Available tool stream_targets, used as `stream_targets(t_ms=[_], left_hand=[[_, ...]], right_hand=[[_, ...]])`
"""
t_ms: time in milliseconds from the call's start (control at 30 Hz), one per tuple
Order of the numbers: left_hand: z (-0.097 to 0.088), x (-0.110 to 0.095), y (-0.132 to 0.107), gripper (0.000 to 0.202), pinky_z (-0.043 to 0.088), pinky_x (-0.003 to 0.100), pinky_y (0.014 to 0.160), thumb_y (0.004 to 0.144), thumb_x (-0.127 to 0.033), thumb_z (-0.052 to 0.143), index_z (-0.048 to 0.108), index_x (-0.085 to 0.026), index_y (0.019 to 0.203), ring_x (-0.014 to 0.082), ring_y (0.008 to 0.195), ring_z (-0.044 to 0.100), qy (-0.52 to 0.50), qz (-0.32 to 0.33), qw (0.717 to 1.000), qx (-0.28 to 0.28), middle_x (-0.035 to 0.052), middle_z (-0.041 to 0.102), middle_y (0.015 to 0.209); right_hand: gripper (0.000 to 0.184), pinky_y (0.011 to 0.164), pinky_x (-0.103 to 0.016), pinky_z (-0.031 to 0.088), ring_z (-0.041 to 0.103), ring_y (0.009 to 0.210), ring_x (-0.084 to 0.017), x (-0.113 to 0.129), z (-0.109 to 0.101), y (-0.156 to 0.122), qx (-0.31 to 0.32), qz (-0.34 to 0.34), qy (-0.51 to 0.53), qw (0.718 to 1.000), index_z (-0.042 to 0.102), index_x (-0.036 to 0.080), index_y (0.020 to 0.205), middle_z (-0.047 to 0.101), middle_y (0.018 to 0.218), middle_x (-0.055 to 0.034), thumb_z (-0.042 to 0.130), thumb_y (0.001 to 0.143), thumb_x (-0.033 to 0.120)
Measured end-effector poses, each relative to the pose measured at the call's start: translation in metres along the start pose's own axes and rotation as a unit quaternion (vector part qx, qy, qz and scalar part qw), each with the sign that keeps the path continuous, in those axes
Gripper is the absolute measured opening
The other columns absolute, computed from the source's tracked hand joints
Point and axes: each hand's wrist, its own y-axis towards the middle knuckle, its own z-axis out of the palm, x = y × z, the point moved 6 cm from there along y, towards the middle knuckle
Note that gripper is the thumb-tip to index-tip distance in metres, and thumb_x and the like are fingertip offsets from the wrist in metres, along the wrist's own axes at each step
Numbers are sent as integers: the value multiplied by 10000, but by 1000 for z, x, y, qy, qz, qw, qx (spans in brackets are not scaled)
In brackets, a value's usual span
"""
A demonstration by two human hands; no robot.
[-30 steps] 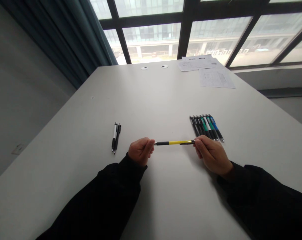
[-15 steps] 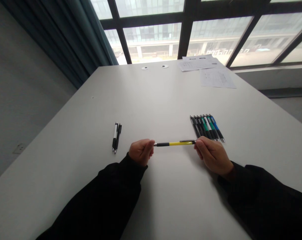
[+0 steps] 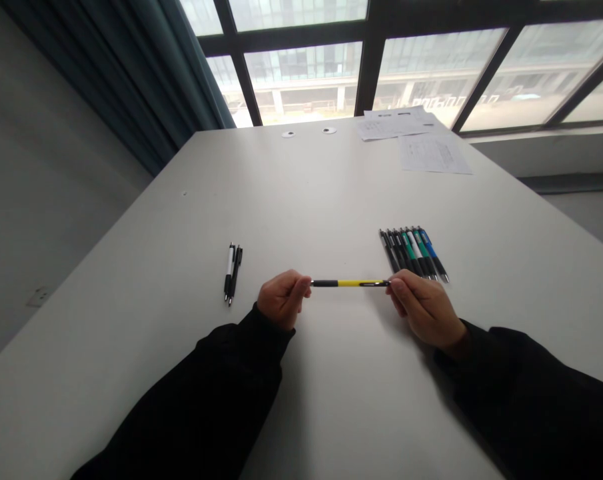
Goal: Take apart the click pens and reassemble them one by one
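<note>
A yellow pen (image 3: 348,283) with a black grip and a dark clip is stretched level between my two hands. My left hand (image 3: 284,298) pinches its tip end, and my right hand (image 3: 421,307) pinches the clip end; the very ends are hidden by my fingers. Just beyond my right hand lies a row of several pens (image 3: 411,253) in black, green, white and blue, side by side. To the left of my left hand rest a white-and-black pen (image 3: 229,273) and a black pen (image 3: 236,275), close together.
The white table (image 3: 301,207) reaches to the window. Sheets of paper (image 3: 436,153) lie at its far right. Two round white cable-hole covers (image 3: 288,135) sit near the far edge. A blue curtain (image 3: 146,73) hangs at the left.
The yellow pen has rolled about its length, so its clip now faces me instead of standing at the top edge. My left hand's fingertips have risen slightly.
</note>
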Motion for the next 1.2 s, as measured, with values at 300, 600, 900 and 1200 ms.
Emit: stream_targets(t_ms=[300,600,900,1200], left_hand=[[0,5,0,328,314,197,411,934,-460,541,606,-168,798,74,367,417,-21,8,1000,-22,-64,453,440],[2,12,0,270,318,179,407,915,-436,585,628,-171,953,68,373,448,-44,-8,999,-32,-70,471,492],[1,15,1,256,347,187,416,911,-420,591,610,-177,990,77,388,471,-49,-7,999,-20,-65,492,516],[1,16,0,226,350,184,420,912,-387,594,587,-182,1008,81,403,477,-53,-15,998,-13,-71,482,524]], right_hand=[[200,474,-227,383,484,447,-90,-1,2,-1,-7,-2,17,1000,541,201,893,527,560,53,424,1017,305],[149,502,-247,384,481,464,-106,-3,1,2,-22,-5,-37,999,570,190,971,511,555,51,481,987,309],[127,490,-239,364,467,464,-96,-1,0,0,-34,-10,-55,998,585,185,1016,511,585,50,528,962,285],[124,456,-225,339,434,456,-81,4,1,3,-40,-33,-58,997,605,177,1027,504,603,48,549,943,248]])
